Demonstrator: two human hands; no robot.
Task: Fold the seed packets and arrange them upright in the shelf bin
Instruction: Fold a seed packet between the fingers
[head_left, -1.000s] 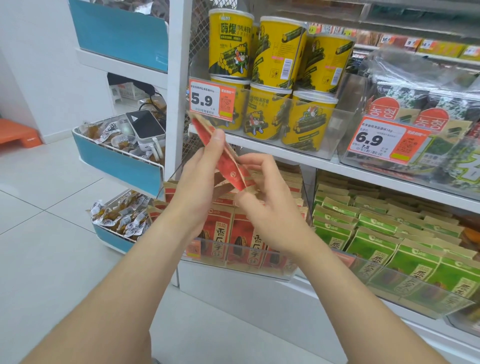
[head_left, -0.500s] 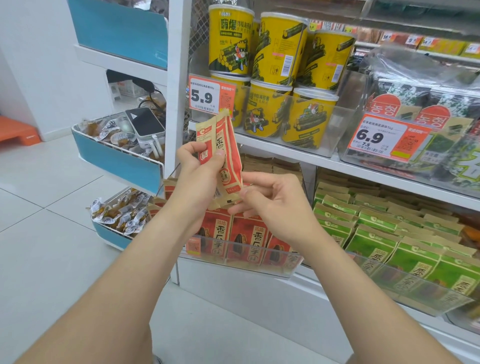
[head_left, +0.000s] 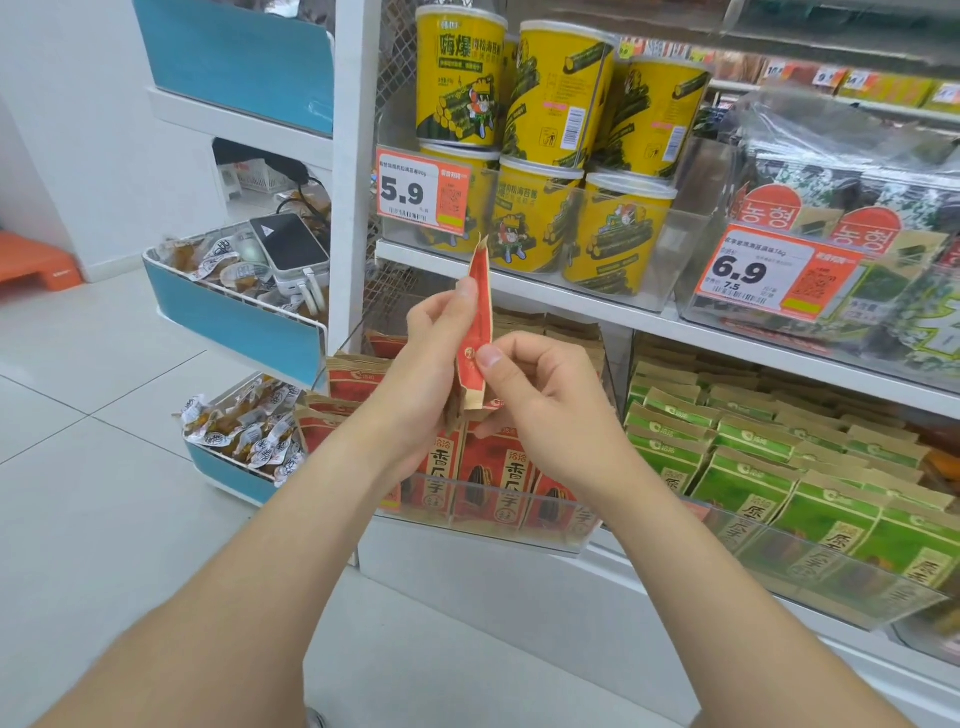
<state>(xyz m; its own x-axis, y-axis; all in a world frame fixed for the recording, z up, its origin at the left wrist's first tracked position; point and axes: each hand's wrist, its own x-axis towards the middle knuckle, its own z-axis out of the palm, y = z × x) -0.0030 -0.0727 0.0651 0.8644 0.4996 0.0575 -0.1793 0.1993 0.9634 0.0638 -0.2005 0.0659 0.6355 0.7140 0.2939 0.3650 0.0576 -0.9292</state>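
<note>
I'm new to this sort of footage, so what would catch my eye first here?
Dead centre, a left hand and a right hand pinch a slim red seed packet, held upright and edge-on. Just below, a clear shelf bin holds matching red packets standing upright, with green packets to its right. Above, bright yellow canisters crowd the upper shelf.

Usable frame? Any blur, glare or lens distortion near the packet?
Head view: light bright and even; red packet, left hand and right hand sharp; sheen on the clear seaweed bags; wide-angle lens stretches the forearms toward the bottom edge.
</note>
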